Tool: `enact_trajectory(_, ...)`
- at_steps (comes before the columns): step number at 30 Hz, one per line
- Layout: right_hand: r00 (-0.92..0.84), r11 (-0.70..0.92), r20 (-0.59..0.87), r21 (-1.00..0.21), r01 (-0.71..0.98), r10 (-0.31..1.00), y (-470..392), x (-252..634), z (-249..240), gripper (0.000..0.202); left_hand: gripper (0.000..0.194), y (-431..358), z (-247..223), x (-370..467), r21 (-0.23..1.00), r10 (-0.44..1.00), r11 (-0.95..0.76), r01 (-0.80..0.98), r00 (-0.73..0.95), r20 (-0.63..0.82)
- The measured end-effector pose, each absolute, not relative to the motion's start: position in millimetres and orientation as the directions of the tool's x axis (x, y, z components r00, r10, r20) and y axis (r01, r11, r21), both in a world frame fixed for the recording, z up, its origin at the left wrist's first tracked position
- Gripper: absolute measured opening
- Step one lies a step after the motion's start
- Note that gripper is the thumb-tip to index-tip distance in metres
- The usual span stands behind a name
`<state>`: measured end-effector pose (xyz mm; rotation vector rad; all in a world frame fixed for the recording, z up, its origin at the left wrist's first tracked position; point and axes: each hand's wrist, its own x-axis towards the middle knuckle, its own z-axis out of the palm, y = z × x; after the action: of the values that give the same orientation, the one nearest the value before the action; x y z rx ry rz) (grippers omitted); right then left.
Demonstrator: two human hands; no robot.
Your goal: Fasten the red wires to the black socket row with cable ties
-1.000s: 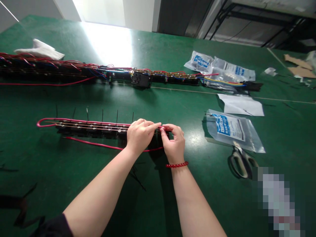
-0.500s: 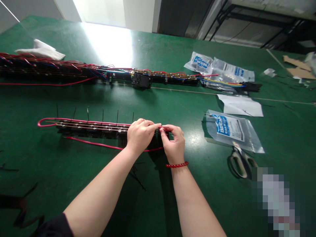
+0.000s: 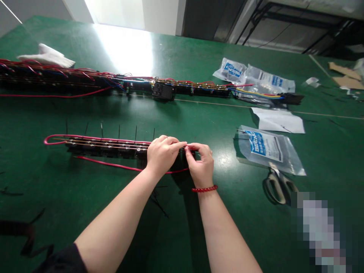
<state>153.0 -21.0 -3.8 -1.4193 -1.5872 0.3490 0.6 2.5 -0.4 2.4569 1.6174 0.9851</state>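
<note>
A black strip assembly (image 3: 125, 150) with thin brass-coloured rods lies on the green table, and several black zip ties (image 3: 136, 132) stand up from its far edge. A red wire (image 3: 54, 136) loops round its left end and runs along its top. My left hand (image 3: 161, 153) rests over the right part of the strip, fingers closed at the red wire. Against it, my right hand (image 3: 201, 161), with a red bead bracelet (image 3: 204, 189) at the wrist, pinches the red wire at the strip's right end. The fingertips of both hands nearly meet.
Behind lies a long wired assembly (image 3: 136, 86) with a black box (image 3: 162, 91). To the right are a labelled plastic bag (image 3: 270, 149), scissors (image 3: 277, 187) and white paper (image 3: 277, 120). A white cloth (image 3: 47, 57) lies at the back left. Loose black ties (image 3: 159, 204) lie near my arms.
Both hands hold nearly the same pose at the strip's right end. The view has shifted very slightly; nothing else has visibly moved.
</note>
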Motion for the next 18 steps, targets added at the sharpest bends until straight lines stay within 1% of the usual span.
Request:
enact_trajectory(10,0.120,0.273,0.433,-0.736,0.620,0.894,-20.9,152.7,-2.2,0.005,0.027,2.7,0.0,-0.3,0.383,0.842,-0.458,0.802,0.255,0.475)
enact_trajectory(15,0.111,0.266,0.415,-0.743,0.614,0.903,-21.3,152.3,-0.5,0.004,0.019,2.5,-0.6,0.6,0.451,0.853,-0.428,0.783,0.185,0.487)
enact_trajectory(18,0.114,0.267,0.418,-0.742,0.615,0.901,-21.1,152.1,-0.7,0.004,0.016,2.1,0.0,1.2,0.463,0.857,-0.417,0.782,0.167,0.488)
